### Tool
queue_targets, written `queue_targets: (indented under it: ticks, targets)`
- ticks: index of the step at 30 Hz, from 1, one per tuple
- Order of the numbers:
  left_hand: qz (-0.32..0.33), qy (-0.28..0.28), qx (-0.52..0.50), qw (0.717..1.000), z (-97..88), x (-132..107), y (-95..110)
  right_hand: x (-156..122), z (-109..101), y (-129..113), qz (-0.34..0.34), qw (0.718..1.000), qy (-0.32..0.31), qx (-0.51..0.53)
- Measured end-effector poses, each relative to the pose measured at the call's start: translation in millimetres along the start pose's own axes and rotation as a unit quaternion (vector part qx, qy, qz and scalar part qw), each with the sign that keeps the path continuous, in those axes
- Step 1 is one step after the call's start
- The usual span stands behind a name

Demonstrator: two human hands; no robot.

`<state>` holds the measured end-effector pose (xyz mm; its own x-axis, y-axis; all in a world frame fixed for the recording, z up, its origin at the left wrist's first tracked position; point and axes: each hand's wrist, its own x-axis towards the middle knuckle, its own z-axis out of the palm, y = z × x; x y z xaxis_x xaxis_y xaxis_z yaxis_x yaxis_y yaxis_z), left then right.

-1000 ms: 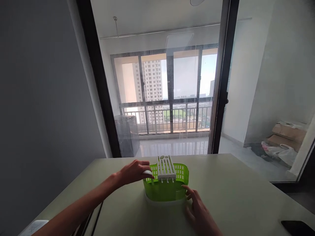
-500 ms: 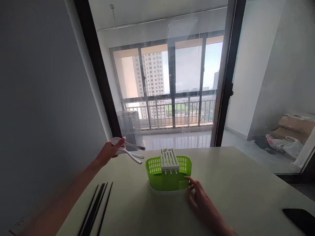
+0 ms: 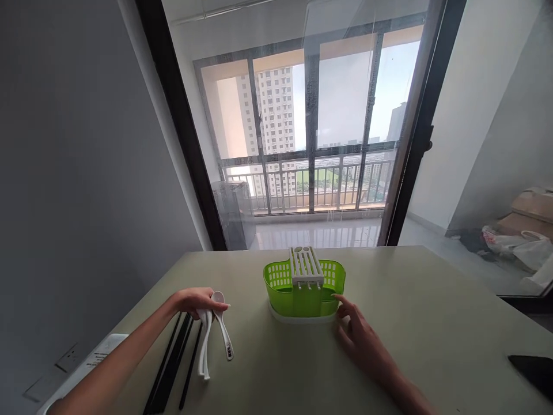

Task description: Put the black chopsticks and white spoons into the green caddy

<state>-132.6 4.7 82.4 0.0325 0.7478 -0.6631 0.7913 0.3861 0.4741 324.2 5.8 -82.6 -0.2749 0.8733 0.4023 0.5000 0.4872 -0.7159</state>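
White soup spoons (image 3: pixel 225 339) are gripped in my left hand (image 3: pixel 197 301), their bowls at the fingers and their handles hanging down and fanned out. Just below that hand lie several black chopsticks (image 3: pixel 173 356), partly covered by it. A bright green cutlery basket (image 3: pixel 302 305) with a white base stands upright in the middle of the table. Across its top sits a white slotted rack (image 3: pixel 307 266) with small hooks at the front. My right hand (image 3: pixel 358 329) rests at the basket's right front corner, index finger stretched out and touching the rim.
The pale table (image 3: pixel 397 288) reaches to a glass sliding door at the back. A dark flat object (image 3: pixel 533 372) lies near the right edge. A white item with printed text (image 3: pixel 106 349) is partly hidden behind my left forearm.
My left hand has come down and nearer with the spoons, whose handles swung from pointing right to pointing down. The camera view has tilted slightly. My right hand stays at the basket.
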Motion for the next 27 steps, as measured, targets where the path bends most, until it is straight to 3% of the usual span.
queue_targets:
  ticks: [11,17,27]
  targets:
    - [-0.007,0.039,0.121,0.992,21.5,22,6,-1,-3,-1,0.015,0.999,-0.031,-0.002]
    - [-0.023,0.121,0.205,0.971,34.1,30,7,-1,-3,-1,0.020,0.999,-0.028,-0.007]
    - [-0.054,0.188,0.280,0.940,51.1,21,20,0,-6,-3,0.020,0.999,-0.028,-0.001]
